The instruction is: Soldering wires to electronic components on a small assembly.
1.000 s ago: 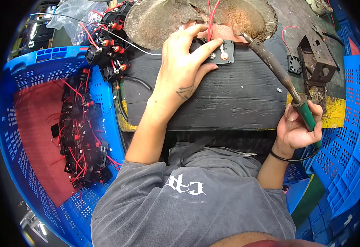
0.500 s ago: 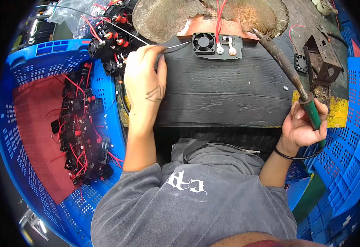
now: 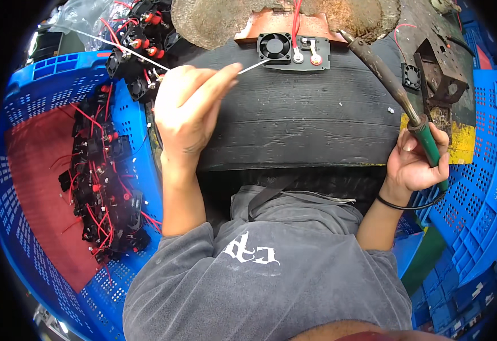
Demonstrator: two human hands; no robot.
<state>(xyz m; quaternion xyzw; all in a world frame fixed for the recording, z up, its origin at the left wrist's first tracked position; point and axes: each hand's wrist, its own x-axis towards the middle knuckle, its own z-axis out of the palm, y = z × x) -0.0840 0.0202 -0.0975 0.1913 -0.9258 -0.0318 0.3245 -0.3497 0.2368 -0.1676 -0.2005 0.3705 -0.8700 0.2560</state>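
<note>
My left hand [image 3: 185,111] is closed in a pinch on a thin silvery solder wire [image 3: 254,66]. The wire's short end points at the lower left corner of a small black fan [image 3: 274,46], and its long tail runs back to the upper left. Beside the fan on the same dark plate are two ring terminals [image 3: 315,59] with red leads. My right hand [image 3: 416,162] grips the green handle of a soldering iron [image 3: 386,78]. Its tip leans up and left, right of the fan assembly, by the edge of a worn, brownish round surface [image 3: 368,17].
A copper-coloured sheet [image 3: 254,26] lies behind the fan assembly on the black ribbed work surface [image 3: 294,125]. At left, a blue crate [image 3: 27,108] holds several wired fan units. A rusty metal bracket [image 3: 441,74] and another fan [image 3: 411,75] are at right, near blue baskets [image 3: 490,119].
My left hand has turned, its index finger now stretched toward the fan, and the wire's end slants up to the fan's lower corner. The right hand keeps its grip; the whole view has shifted slightly.
</note>
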